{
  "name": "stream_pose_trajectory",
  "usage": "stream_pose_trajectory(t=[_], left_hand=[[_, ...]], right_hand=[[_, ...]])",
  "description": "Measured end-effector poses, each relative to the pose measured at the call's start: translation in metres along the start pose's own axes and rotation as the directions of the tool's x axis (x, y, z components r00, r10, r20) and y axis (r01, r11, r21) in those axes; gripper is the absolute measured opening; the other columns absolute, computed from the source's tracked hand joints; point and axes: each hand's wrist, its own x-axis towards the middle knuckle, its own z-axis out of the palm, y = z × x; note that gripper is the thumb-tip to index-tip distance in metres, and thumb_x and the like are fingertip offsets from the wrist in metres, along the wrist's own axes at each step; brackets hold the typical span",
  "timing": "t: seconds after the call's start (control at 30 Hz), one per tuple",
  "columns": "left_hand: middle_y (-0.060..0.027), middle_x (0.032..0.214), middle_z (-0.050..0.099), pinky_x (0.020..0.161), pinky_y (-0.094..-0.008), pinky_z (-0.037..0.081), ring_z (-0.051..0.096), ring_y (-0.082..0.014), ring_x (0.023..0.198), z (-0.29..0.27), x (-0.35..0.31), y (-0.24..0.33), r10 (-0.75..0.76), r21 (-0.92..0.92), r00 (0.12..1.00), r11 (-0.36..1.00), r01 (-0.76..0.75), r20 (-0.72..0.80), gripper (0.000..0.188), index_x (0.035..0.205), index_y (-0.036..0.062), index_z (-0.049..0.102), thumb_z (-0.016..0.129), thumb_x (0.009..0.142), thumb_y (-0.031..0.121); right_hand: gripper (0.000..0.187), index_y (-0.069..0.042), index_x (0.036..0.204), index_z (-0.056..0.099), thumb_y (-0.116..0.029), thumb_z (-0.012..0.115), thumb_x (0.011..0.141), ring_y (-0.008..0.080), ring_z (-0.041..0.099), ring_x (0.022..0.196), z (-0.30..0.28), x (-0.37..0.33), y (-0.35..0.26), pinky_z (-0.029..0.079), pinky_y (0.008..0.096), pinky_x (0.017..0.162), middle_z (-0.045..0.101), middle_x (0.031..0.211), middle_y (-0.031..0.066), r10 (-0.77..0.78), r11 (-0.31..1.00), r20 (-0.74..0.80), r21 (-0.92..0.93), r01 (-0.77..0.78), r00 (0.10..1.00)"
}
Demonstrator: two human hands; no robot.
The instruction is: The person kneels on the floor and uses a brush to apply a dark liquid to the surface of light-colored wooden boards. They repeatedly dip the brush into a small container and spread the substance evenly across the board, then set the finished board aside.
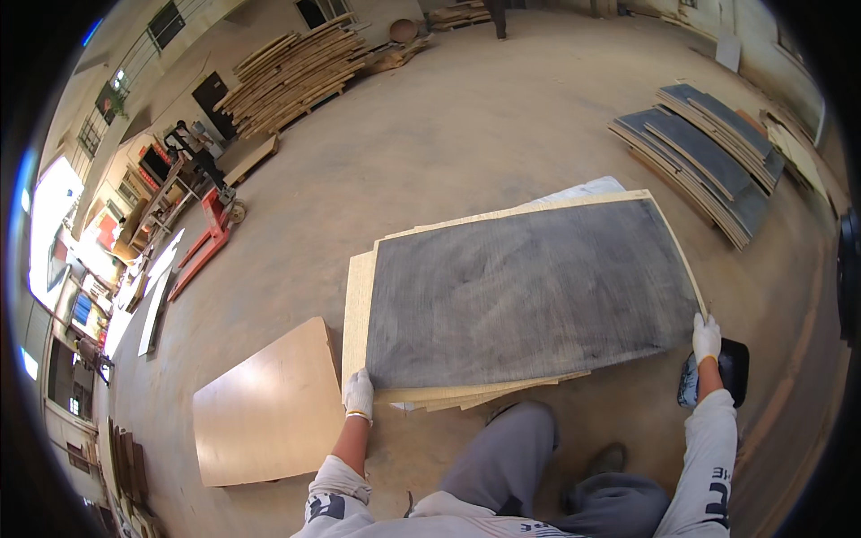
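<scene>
A large dark grey sheet [529, 291] with pale wooden margins lies in front of me on a stack of light wooden sheets [357, 314]. The edges of the stack stick out unevenly at the left and near sides. My left hand [358, 394], in a white glove, is closed on the near left corner of the dark sheet. At the near right corner my right hand [707, 338], gloved the same way, grips the edge with the fingers partly hidden. How many layers either hand holds cannot be made out.
A tan board [269, 408] lies on the left. Beside my right hand is a black tray-like container [734, 372]. Dark boards [691, 166] are stacked far right, long planks [296, 72] far left. A person [199, 148] stands near a red pallet jack [213, 229].
</scene>
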Motion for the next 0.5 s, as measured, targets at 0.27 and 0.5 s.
stream_pose_trajectory(t=[0.27, 0.5], left_hand=[[-0.0086, 0.074, 0.056, 0.047, -0.0396, 0.047, 0.056, -0.0219, 0.054, -0.030, 0.017, 0.013, -0.363, -0.169, 0.888, 0.892, 0.418, 0.283, 0.062, 0.108, 0.0001, 0.065, 0.046, 0.101, 0.059], [-0.0157, 0.122, 0.064, 0.094, -0.0469, 0.052, 0.063, -0.0268, 0.109, -0.051, -0.023, 0.017, -0.054, -0.130, 0.847, 0.981, 0.143, 0.529, 0.071, 0.133, -0.0003, 0.057, 0.041, 0.104, 0.063]], right_hand=[[0.061, -0.011, 0.143, 0.052, -0.054, 0.053, 0.099, 0.0289, 0.049, 0.135, 0.018, -0.053, 0.086, 0.040, 0.0481, 0.112, 0.053, 0.147, 0.0076, 0.244, -0.472, 0.621, 0.747, -0.468, 0.744], [0.056, -0.014, 0.144, 0.050, -0.049, 0.052, 0.100, 0.0244, 0.051, 0.134, 0.031, -0.117, 0.034, 0.040, 0.0441, 0.113, 0.053, 0.149, 0.0057, 0.161, -0.546, 0.545, 0.744, -0.385, 0.823]])
